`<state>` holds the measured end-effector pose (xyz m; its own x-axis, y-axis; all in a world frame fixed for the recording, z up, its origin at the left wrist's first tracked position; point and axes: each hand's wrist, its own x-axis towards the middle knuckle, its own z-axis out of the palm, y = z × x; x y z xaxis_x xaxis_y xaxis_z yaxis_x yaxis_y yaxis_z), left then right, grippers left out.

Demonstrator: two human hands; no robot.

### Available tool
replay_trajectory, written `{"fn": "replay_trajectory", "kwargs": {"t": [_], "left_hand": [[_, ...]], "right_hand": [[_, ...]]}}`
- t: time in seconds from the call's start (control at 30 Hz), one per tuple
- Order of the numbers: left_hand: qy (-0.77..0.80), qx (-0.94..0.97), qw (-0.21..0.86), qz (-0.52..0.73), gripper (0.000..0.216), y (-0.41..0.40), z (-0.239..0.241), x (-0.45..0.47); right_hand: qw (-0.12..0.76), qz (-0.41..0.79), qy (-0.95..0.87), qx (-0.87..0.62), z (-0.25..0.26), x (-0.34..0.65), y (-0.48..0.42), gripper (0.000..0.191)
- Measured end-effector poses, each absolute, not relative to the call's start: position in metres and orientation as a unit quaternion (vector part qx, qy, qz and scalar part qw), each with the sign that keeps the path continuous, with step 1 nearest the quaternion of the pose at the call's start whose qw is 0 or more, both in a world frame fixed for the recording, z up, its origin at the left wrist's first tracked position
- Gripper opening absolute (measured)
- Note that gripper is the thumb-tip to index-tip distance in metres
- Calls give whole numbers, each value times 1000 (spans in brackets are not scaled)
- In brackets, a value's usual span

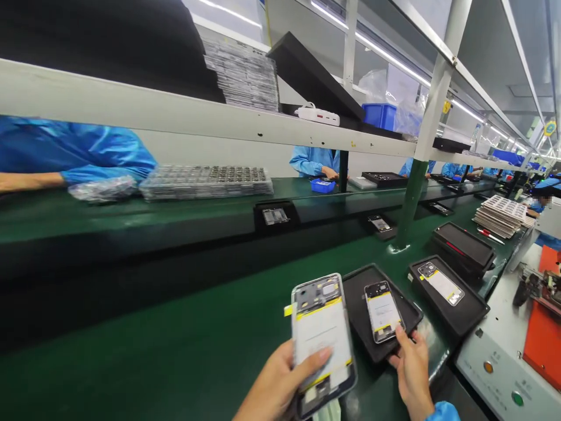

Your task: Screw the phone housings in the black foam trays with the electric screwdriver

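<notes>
My left hand point(280, 377) is wrapped round a smartphone without its back cover point(322, 330), thumb across its white inner face; a yellow tab sticks out at its upper left. My right hand point(412, 365) grips the near right edge of a black tray point(357, 289), fingers partly hidden beneath the rim. Its thumb rests at the lower corner of a second opened smartphone point(383, 313), which lies in that tray. To the right, another black tray point(473, 310) carries a third phone part point(440, 283) with a white middle.
A conveyor belt point(210, 257) runs across, bearing trays with phones point(276, 216). A green-and-white post point(409, 204) rises beyond my trays. Stacked black trays point(464, 245) stand at right, beside a machine with buttons point(488, 367). Across the belt, a co-worker's blue sleeve point(100, 152) shows near clear trays point(205, 182).
</notes>
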<state>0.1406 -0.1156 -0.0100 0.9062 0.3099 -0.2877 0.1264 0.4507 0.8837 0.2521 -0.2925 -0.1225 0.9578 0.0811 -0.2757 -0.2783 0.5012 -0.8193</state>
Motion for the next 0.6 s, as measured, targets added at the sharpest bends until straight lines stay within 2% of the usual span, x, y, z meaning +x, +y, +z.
{"fn": "replay_trajectory", "kwargs": {"t": [0.07, 0.17, 0.33, 0.47, 0.53, 0.6], "left_hand": [[155, 541, 826, 32, 56, -128, -6, 151], [83, 598, 797, -6, 49, -148, -13, 165], [-47, 783, 619, -32, 26, -217, -39, 185], [-166, 851, 492, -81, 43, -269, -45, 188], [-235, 843, 473, -105, 57, -268, -50, 193], [-254, 852, 453, -65, 63, -245, -61, 206]], "right_hand": [[818, 121, 117, -551, -119, 243, -311, 75], [751, 14, 123, -649, -93, 236, -354, 84], [685, -110, -42, -719, -44, 208, -365, 96], [532, -294, -67, -791, -26, 212, -391, 64], [451, -364, -52, -813, -11, 216, -449, 52], [353, -431, 8, -830, 9, 219, -534, 47]]}}
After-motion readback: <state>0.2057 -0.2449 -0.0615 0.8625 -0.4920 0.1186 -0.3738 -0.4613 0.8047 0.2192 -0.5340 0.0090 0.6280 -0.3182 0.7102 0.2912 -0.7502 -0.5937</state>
